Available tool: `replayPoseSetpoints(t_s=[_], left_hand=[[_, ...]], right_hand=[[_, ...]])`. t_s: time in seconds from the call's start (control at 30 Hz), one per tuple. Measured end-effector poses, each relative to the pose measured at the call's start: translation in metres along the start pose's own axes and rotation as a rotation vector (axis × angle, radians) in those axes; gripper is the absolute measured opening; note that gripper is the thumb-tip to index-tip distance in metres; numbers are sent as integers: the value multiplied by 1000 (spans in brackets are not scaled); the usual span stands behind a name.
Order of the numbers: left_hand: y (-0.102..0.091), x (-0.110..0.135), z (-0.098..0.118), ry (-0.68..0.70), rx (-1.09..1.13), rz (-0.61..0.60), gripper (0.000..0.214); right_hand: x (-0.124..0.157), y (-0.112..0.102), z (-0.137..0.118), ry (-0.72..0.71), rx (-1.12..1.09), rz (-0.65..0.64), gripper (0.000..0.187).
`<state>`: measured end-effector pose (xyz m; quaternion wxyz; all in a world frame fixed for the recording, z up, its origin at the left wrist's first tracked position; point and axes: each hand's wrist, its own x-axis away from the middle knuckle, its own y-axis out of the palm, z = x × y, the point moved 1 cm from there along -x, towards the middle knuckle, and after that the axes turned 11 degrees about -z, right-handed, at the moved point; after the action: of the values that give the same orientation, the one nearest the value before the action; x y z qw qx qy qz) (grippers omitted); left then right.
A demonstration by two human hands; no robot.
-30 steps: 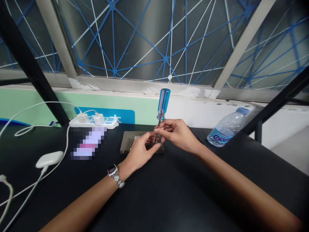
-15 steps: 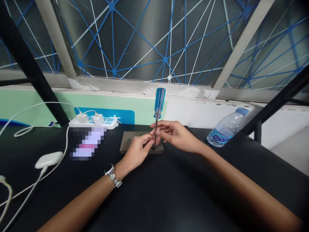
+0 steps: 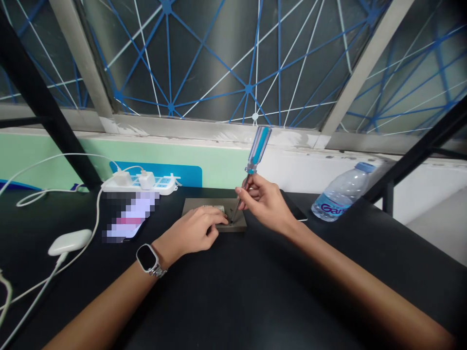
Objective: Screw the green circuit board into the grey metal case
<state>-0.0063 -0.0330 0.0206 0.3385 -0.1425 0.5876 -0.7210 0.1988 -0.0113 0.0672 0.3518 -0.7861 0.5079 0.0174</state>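
My right hand (image 3: 268, 201) pinches the metal shaft of a screwdriver (image 3: 260, 148) with a clear and blue handle. The screwdriver leans to the right, and its tip points down at a small dark spot on a flat grey-brown box (image 3: 240, 225). Too small to make out is whether that spot is a screw. Across the top of the box lies my left hand (image 3: 193, 228), palm down, its fingertips close to the driver's tip. Part of a pale, label-like piece shows behind those fingers; the rest is covered. A watch (image 3: 147, 257) is on my left wrist.
On the black desk (image 3: 262, 291), a dark phone (image 3: 296, 208) lies behind my right hand, with a water bottle (image 3: 339, 194) farther right. To the left are a blurred-out phone (image 3: 133, 218), a white charging case (image 3: 70, 242), cables and a power strip (image 3: 164, 185).
My left hand has left the shaft and come down flat on the box. My right hand has closed around the shaft, and the screwdriver's handle has tilted right from upright.
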Motion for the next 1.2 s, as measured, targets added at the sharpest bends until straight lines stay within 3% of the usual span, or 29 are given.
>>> replayPoseSetpoints(t_s=[0.2, 0.37, 0.57, 0.67, 0.8, 0.93, 1.13, 1.2], left_hand=[[0, 1, 8, 3, -145, -52, 51], [0, 1, 14, -8, -252, -84, 48], [0, 2, 16, -17, -201, -59, 44], [0, 2, 11, -43, -125, -10, 56], [5, 1, -7, -180, -106, -28, 73], [12, 0, -17, -316, -154, -100, 73], [3, 15, 11, -490, -379, -48, 85], [-4, 22, 21, -553, -400, -46, 78]], right_hand=[[-4, -10, 2, 10, -107, 131, 22], [-5, -9, 4, 5, -176, 120, 22], [8, -5, 4, 55, -223, 106, 25], [28, -3, 10, 115, -302, 98, 26], [58, 4, 27, 245, -535, 145, 27], [72, 19, 44, 392, -755, 158, 28], [70, 26, 47, 400, -748, 92, 31], [70, 25, 46, 406, -731, 82, 33]])
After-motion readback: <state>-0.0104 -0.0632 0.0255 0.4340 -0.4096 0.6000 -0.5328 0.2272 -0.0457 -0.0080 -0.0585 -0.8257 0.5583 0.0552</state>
